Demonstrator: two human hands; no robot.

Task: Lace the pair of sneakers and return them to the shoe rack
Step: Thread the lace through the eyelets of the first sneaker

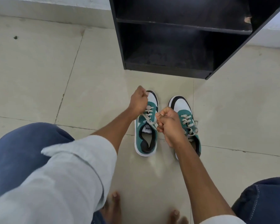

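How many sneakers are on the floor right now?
2. The left sneaker sits between both hands, its laces being pulled; the right sneaker stands beside it, partly behind the right hand. Rack shelves look empty.

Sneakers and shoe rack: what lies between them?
Only bare floor tile between the sneakers and the rack, in the head view.
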